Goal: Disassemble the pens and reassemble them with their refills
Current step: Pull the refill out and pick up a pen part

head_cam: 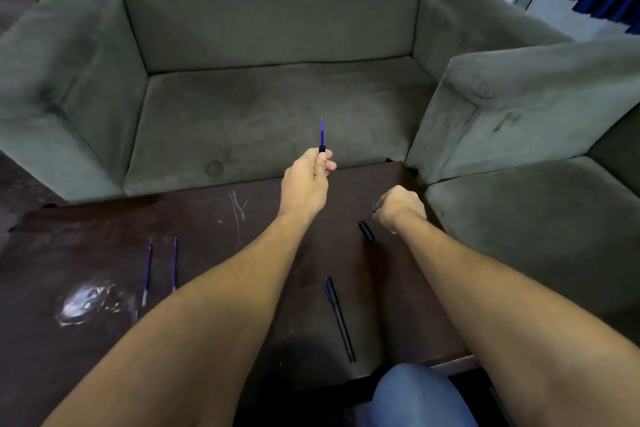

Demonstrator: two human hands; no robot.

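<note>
No readable writing. Your left hand [306, 180] pinches a pen [322, 135] (barrel hidden); right hand [400, 208] fisted on a small blue piece [374, 208], mostly hidden.

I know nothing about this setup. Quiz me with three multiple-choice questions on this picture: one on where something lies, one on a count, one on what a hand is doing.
1. Where do the loose refills lie on the table?
A. Left of the left forearm
B. On the sofa seat
C. Under the right hand

2. How many loose refills lie side by side there?
A. One
B. Two
C. Four

3. What is the left hand doing?
A. Resting flat on the table
B. Holding a pen part upright, its blue tip pointing up
C. Hanging empty

Answers:
1 A: both thin blue refills lie on the dark table left of the left forearm.
2 B: two rods lie nearly parallel there.
3 B: the fingers close around a black pen part with blue tip uppermost, raised in front of the sofa.
</note>
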